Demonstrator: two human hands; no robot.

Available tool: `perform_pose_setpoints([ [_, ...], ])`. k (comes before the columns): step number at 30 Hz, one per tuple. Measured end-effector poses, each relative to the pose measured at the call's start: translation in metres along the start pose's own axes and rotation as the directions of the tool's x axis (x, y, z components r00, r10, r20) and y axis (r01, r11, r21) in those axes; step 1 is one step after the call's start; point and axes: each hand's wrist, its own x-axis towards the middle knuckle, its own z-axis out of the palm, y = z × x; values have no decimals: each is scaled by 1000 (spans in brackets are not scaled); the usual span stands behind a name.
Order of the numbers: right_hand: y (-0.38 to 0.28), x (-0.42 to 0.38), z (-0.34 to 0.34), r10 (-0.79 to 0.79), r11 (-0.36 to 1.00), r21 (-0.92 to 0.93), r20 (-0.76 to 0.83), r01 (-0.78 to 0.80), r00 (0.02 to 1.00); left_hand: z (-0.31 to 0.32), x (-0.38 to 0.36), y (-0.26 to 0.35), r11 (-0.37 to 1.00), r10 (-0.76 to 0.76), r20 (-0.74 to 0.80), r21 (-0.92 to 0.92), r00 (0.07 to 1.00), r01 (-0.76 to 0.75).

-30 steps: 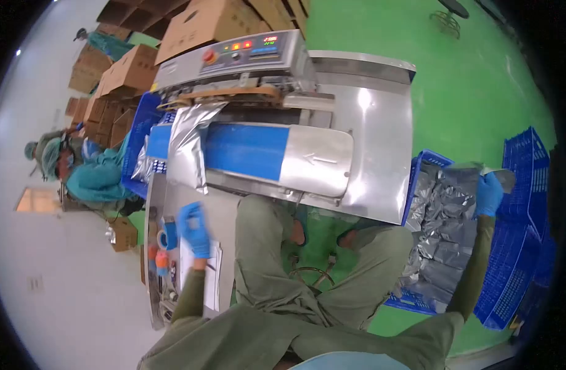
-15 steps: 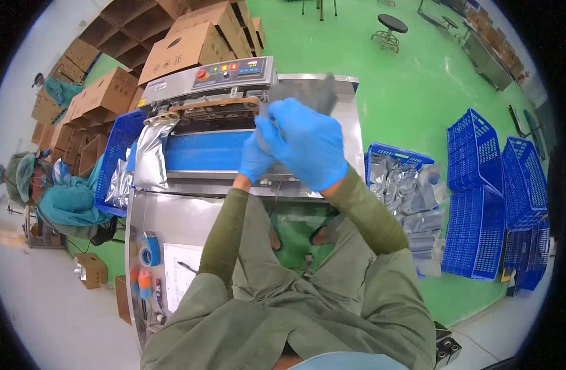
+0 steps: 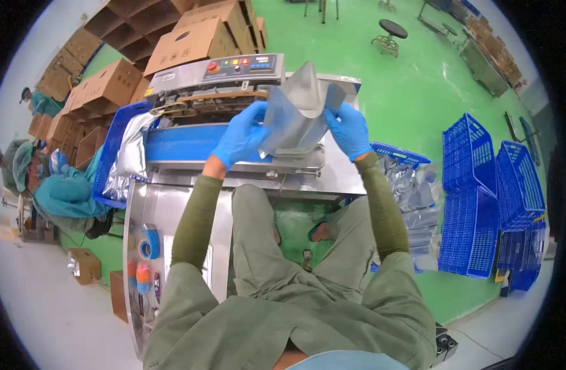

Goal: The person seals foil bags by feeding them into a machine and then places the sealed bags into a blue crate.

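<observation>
A silver foil pouch (image 3: 298, 117) is held upright over the right end of the machine, its upper edge spread apart. My left hand (image 3: 243, 135), in a blue glove, is closed on the pouch's left side. On the opposite side my right hand (image 3: 350, 131), also gloved in blue, pinches the edge. Just behind and to the left stands a band sealing machine (image 3: 178, 83) with a blue conveyor belt (image 3: 184, 143). At the belt's left end another filled silver pouch (image 3: 134, 145) hangs toward a blue crate (image 3: 101, 179).
Blue tape (image 3: 149, 245), a paper sheet and small tools lie on the metal table (image 3: 162, 213). At right are a crate of silver pouches (image 3: 412, 185) and stacked blue crates (image 3: 471, 203). Cardboard boxes (image 3: 190, 46) stand behind the machine. A co-worker (image 3: 67, 191) sits at left.
My hands have moved apart, from close together to opposite sides of the pouch, whose upper edge is now spread. The filled pouch at the belt's end has shifted left.
</observation>
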Motion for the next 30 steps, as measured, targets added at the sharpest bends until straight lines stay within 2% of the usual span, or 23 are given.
perform_pose_setpoints([
  [2,17,-2,-2,-176,969,-173,4,174,984,6,11,-1,901,159,62,399,985,-171],
  [3,28,-1,-6,-294,920,-258,40,294,955,-1,15,-4,776,212,117,584,970,-240],
  [4,44,0,-15,-410,846,-339,81,412,909,-15,12,-7,677,166,172,696,971,-239],
  [5,61,-2,-19,-448,805,-393,87,444,890,-28,12,-9,565,117,225,786,967,-251],
  [6,56,-9,-28,-512,775,-391,73,497,856,-37,12,-11,447,66,283,849,957,-282],
  [7,51,-11,-25,-513,824,-286,-10,489,858,-35,3,-27,388,166,324,847,931,-364],
  [8,43,-13,-23,-498,859,-186,-90,476,863,-31,-1,-35,475,385,186,800,904,-367],
  [9,36,-19,-24,-463,887,-91,-168,454,870,-20,-4,-40,558,565,20,727,825,-400],
  [10,30,-26,-20,-285,952,61,-168,299,944,-2,-5,-45,754,511,-178,563,841,-339],
  [11,39,-31,-8,-117,960,233,-164,154,980,19,-7,-51,896,399,-354,347,846,-277],
  [12,31,-33,-9,-63,970,215,-226,113,972,31,-9,-45,964,251,-437,195,864,-181],
  [13,22,-31,-7,-16,976,202,-291,78,957,42,-11,-39,995,96,-507,25,856,-96],
  [14,15,-30,-2,63,966,255,-378,38,923,41,-7,-19,999,-38,-514,-44,857,18],
  [15,10,-25,-7,207,933,347,-309,-92,929,41,-4,-3,983,-183,-513,-115,839,144],
  [16,4,-20,-16,345,875,426,-218,-229,913,44,3,1,944,-292,-506,-289,812,159],
  [17,2,-18,-20,473,793,488,-115,-365,874,45,9,-13,928,-351,-459,-285,816,239],
  [20,49,-10,16,528,780,440,-79,-446,846,64,11,-87,832,-550,-308,-279,776,479],
  [22,74,-16,42,536,777,444,-93,-447,839,80,-2,-148,880,-475,-330,-153,816,450],
  [23,69,-15,48,522,789,444,-119,-425,845,80,2,-146,898,-435,-337,-89,835,432],
  [24,63,-13,48,556,730,519,-74,-444,828,82,6,-145,769,-637,-316,-320,703,553],
  [27,79,-8,69,526,777,456,-94,-433,845,70,11,-158,750,-661,-310,-307,683,586],
  [28,109,-6,90,542,788,402,-95,-466,835,69,12,-182,726,-686,-317,-355,655,589],
  [30,121,-3,113,526,784,441,-100,-436,845,57,11,-189,736,-677,-328,-336,659,588],
])
